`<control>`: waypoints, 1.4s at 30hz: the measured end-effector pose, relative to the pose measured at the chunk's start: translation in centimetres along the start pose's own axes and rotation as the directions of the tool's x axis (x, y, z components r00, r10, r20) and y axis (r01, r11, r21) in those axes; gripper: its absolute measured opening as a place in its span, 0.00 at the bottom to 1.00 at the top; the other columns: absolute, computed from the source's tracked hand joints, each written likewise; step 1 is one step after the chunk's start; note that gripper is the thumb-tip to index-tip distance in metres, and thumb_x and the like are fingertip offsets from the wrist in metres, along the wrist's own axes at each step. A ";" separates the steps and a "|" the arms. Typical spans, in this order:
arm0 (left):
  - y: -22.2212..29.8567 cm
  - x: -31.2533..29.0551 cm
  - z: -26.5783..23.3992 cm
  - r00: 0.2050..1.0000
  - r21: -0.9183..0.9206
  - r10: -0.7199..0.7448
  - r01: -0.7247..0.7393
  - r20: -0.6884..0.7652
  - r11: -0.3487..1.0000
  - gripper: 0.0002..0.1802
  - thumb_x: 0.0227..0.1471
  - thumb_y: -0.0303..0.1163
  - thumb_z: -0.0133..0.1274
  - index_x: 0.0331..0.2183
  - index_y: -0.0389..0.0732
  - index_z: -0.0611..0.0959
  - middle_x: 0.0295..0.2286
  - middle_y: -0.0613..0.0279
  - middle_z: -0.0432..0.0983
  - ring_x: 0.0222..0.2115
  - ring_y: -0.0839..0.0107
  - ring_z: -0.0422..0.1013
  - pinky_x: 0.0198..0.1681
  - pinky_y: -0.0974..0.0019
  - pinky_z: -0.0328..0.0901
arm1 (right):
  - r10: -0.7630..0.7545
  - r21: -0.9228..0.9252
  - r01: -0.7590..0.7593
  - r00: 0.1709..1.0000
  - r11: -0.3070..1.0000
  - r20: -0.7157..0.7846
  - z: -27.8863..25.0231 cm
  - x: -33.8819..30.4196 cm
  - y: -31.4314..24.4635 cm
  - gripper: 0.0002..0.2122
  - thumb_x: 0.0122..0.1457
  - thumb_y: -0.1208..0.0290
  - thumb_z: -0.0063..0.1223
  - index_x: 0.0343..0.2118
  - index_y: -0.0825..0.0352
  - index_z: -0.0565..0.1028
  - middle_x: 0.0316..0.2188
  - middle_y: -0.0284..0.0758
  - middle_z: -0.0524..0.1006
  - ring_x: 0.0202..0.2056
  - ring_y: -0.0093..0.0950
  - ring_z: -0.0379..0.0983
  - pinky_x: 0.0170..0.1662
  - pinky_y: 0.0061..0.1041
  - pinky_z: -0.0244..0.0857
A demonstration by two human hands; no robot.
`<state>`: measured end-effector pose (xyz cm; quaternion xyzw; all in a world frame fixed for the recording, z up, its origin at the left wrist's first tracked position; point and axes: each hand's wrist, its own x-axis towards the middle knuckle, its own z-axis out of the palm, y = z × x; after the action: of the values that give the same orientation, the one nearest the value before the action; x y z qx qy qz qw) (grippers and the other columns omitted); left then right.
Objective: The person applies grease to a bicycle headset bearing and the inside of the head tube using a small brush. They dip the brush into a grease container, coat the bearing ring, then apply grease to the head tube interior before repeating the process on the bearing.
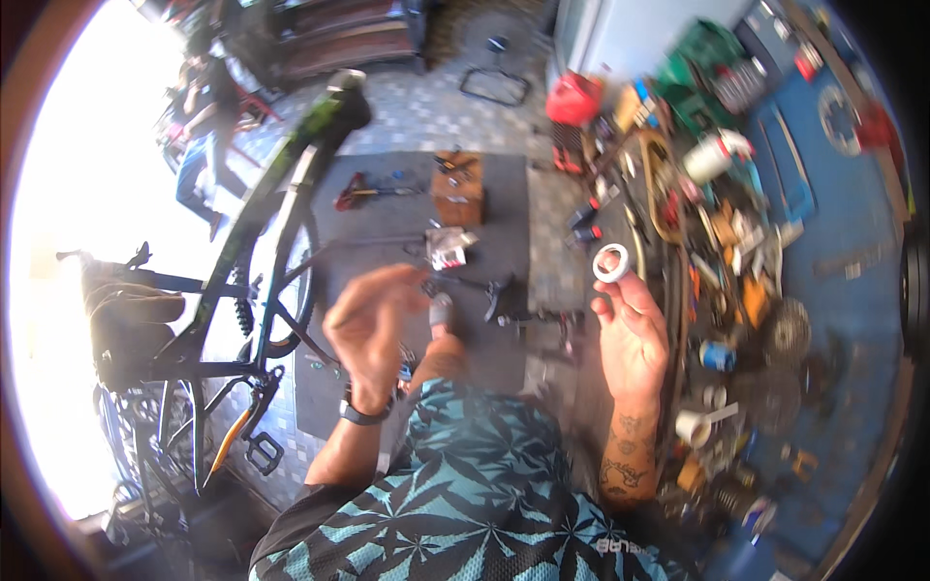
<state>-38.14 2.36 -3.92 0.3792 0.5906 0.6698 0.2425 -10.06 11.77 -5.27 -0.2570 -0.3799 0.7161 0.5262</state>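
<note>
Patterned shirt (484, 474): where it fills the lower edge, thin dark cloth bears spiky teal leaf shapes.
Left hand (368, 324): bare skin softened by blur, a dark watch (364, 414) strapped round the wrist; it is held up with the fingers bending inward, and whether their tips meet or grip anything I cannot tell.
Right hand (632, 339): bare, above an inked forearm (625, 470); raised upright, fingers curled, the tips pinched on a ring.
White ring (598, 266): smooth and round, skin showing through its hole; it sits at the fingertips of the right hand, well apart from the left.
Bicycle frame (232, 242): thick tubes, black mottled with green, slanting upward to the left of the left hand.
Bench clutter, right: a toothed metal cassette (787, 331), a pale tape roll (692, 427) and a glossy white spray bottle (704, 160).
Grey mat (504, 194): flat and matt, with a blocky brown box (457, 201) standing on it.
Far left: a person (208, 107) in blue trousers, blurred against glare.
</note>
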 end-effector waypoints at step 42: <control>-10.8 15.6 -13.4 0.837 0.000 -0.397 0.429 0.376 0.903 0.11 0.64 0.22 0.56 0.47 0.32 0.87 0.37 0.57 0.89 0.32 0.78 0.81 0.37 0.72 0.75 | 0.124 -0.584 0.757 0.635 -0.293 0.762 26.7 33.3 12.1 0.13 0.54 0.78 0.59 0.43 0.65 0.80 0.47 0.31 0.80 0.51 0.33 0.73 0.54 0.38 0.62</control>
<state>-59.44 8.30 -11.20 0.3508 0.5738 0.5428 0.5031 -47.82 34.19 1.38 -0.1944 -0.9628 0.0015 0.1878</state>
